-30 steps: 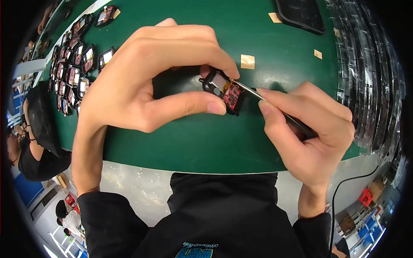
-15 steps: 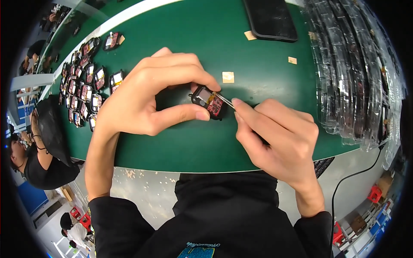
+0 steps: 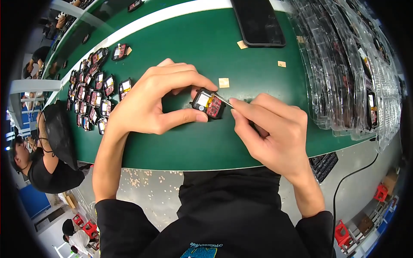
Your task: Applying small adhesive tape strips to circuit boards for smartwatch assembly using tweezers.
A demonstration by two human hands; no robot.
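Note:
Between thumb and fingers, my left hand (image 3: 157,99) grips a small black device housing (image 3: 208,104) by its opposite edges. Its open face shows a red circuit board, a pale rectangular part and a bit of yellow tape. My right hand (image 3: 271,129) is closed in a pinch around metal tweezers (image 3: 223,100), whose tips reach the upper edge of the board beside the yellow tape. Exactly what the tips touch is too small to tell. A square tan sticker (image 3: 223,82) lies on the green table (image 3: 180,150) just beyond the housing.
Many similar housings (image 3: 93,98) cluster at the left. A black phone (image 3: 260,26) lies at the back, near small tan stickers (image 3: 282,64). Stacked clear plastic trays (image 3: 331,73) stand along the right. A person in black (image 3: 53,163) sits at the left; a cable (image 3: 344,185) hangs at lower right.
The view has shifted slightly, so the table things sit a little differently in the picture. Both hands keep their hold, and the housing's face now catches more light.

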